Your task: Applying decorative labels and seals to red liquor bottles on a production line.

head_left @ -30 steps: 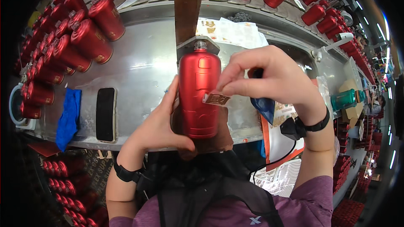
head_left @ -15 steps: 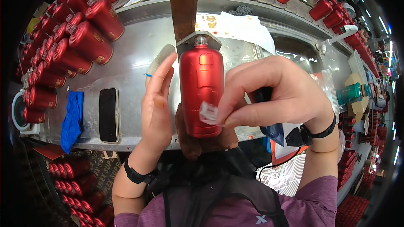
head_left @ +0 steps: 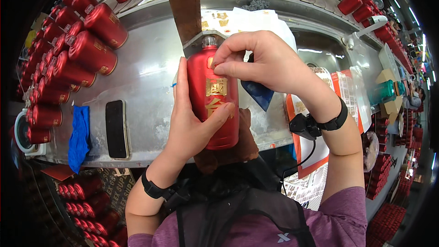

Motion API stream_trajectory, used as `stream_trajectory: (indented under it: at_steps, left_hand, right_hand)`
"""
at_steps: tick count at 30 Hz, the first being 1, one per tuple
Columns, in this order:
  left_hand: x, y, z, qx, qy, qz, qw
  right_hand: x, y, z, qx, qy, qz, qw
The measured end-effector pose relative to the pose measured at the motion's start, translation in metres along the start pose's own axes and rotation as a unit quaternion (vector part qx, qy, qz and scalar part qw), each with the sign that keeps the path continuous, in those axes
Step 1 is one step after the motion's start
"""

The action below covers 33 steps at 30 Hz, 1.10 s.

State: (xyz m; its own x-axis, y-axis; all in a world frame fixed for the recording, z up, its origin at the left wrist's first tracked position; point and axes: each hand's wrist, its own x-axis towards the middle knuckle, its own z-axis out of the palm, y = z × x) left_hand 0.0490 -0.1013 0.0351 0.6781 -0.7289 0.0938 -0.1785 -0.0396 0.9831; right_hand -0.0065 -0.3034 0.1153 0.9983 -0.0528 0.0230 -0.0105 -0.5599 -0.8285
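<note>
A red bottle (head_left: 197, 89) with a clear capped neck lies with its neck away from me, against a metal bracket (head_left: 192, 45). Gold raised-looking characters (head_left: 216, 87) run down its front. My left hand (head_left: 194, 126) wraps the bottle's left side, its thumb across the front below the characters. With thumb and forefinger pinched, my right hand (head_left: 249, 61) touches the bottle's upper front, at a small gold patch (head_left: 211, 62). What the pinch holds, if anything, is hidden. A brown cloth-like pad (head_left: 244, 144) lies under the bottle's base.
White sheets (head_left: 274, 23) with gold prints lie behind the bottle. A phone (head_left: 117, 129) and a blue cloth (head_left: 79, 138) rest to the left, near rows of red bottles (head_left: 93, 55). A brown post (head_left: 184, 4) rises ahead. At right are a sink tap (head_left: 361, 35) and a teal bottle (head_left: 382, 92).
My left hand has closed onto the bottle. My right hand has moved from the lower front to near the neck; the clear scrap it pinched no longer shows. Gold characters now show on the front.
</note>
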Motion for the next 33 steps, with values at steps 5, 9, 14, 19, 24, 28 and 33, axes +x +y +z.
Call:
stream_trajectory:
  at_steps: [5,9,14,19,24,28,33]
  left_hand:
    - [0.0033,0.0024,-0.0011,0.044,-0.002,-0.004,0.999]
    - [0.0030,0.0072,-0.0004,-0.069,-0.011,-0.045,0.997]
    - [0.0037,0.0086,0.0019,-0.100,-0.017,-0.045,0.994]
    - [0.0045,0.0068,0.0021,-0.074,-0.014,-0.043,0.996]
    - [0.0043,0.0048,-0.0006,-0.075,-0.019,-0.038,0.996]
    - [0.0041,0.0030,-0.0016,-0.106,-0.031,-0.039,0.993]
    - [0.0046,0.0025,-0.0022,-0.110,-0.029,-0.031,0.993]
  right_hand:
    - [0.0027,-0.0009,0.0002,-0.039,0.016,-0.013,0.999]
    - [0.0047,-0.0012,0.0000,-0.057,0.008,-0.028,0.998]
    - [0.0058,0.0005,-0.0007,-0.055,0.002,-0.019,0.998]
    - [0.0077,0.0027,-0.0008,-0.053,-0.002,-0.016,0.998]
    - [0.0070,0.0025,-0.0011,-0.038,-0.005,-0.016,0.999]
    - [0.0069,0.0027,-0.0016,-0.051,-0.005,-0.016,0.999]
    - [0.0089,0.0068,0.0003,-0.030,0.013,-0.039,0.999]
